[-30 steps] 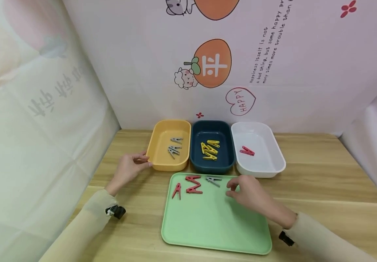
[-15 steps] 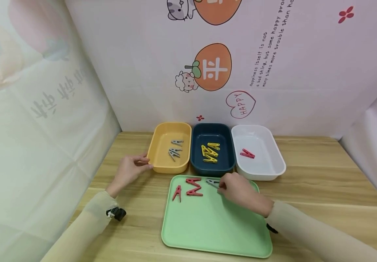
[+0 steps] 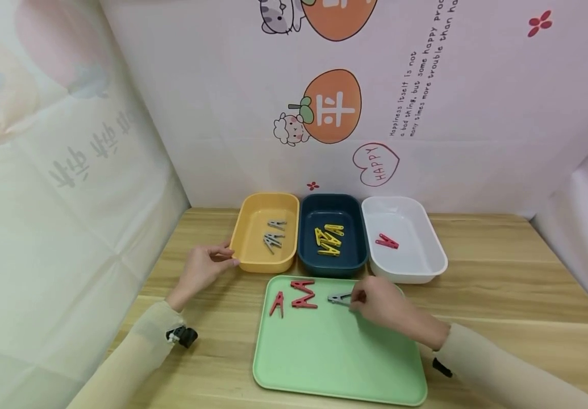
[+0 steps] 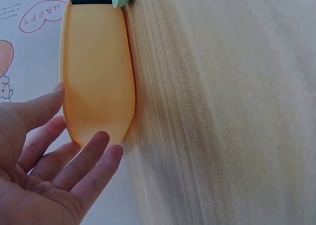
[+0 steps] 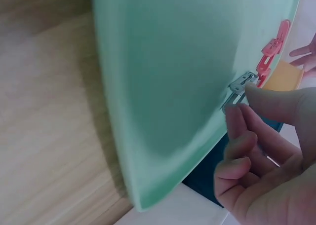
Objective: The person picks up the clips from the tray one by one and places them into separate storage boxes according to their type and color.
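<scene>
My right hand (image 3: 383, 304) is over the green tray (image 3: 340, 358), pinching the legs of a grey clothespin (image 3: 338, 298) between thumb and fingers. In the right wrist view the clothespin (image 5: 242, 84) lies low at the tray's surface; whether it is lifted I cannot tell. Just left of it on the tray are red clothespins (image 3: 304, 301). My left hand (image 3: 203, 271) rests against the left side of the yellow container (image 3: 265, 264), fingers loosely bent; in the left wrist view its fingertips touch or nearly touch the container's wall (image 4: 98, 62).
Several grey clothespins (image 3: 273, 238) lie in the yellow container. Beside it, the dark blue container (image 3: 332, 267) holds several yellow clothespins (image 3: 329, 241). One red clothespin (image 3: 387, 241) is in the white container (image 3: 416, 272). A printed cloth (image 3: 232, 113) hangs behind the wooden table (image 3: 503, 272).
My right hand moved left to the grey clothespin, took hold of its legs, and drew it a little nearer along the tray. The left hand stayed at the yellow container.
</scene>
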Tool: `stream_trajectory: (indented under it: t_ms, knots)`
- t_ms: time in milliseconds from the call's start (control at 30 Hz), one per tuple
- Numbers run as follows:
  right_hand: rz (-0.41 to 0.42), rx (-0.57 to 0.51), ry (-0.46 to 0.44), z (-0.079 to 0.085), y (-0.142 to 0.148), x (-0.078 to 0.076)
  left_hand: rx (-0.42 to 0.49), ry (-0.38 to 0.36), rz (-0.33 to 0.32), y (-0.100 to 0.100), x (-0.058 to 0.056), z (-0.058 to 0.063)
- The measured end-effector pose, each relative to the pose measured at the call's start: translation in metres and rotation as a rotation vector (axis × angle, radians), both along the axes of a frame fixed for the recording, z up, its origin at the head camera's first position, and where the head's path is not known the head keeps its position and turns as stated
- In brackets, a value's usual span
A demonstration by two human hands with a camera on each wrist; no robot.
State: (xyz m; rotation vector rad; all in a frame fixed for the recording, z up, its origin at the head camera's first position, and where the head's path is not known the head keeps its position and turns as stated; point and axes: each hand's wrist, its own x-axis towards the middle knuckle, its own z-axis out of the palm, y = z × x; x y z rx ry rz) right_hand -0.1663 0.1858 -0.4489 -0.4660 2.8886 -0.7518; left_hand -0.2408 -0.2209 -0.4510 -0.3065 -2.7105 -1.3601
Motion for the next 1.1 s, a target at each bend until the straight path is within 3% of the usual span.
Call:
stream_trajectory:
  t_ms: [500, 1100]
  knots:
    - [0.033, 0.085, 0.042, -0.002, -0.005, -0.006, 0.004, -0.018, 0.011, -0.001, 0.000, 0.001]
    - [0.022, 0.039, 0.040, -0.001, 0.023, 0.022, 0.006, -0.007, 0.016, 0.001, 0.000, 0.002]
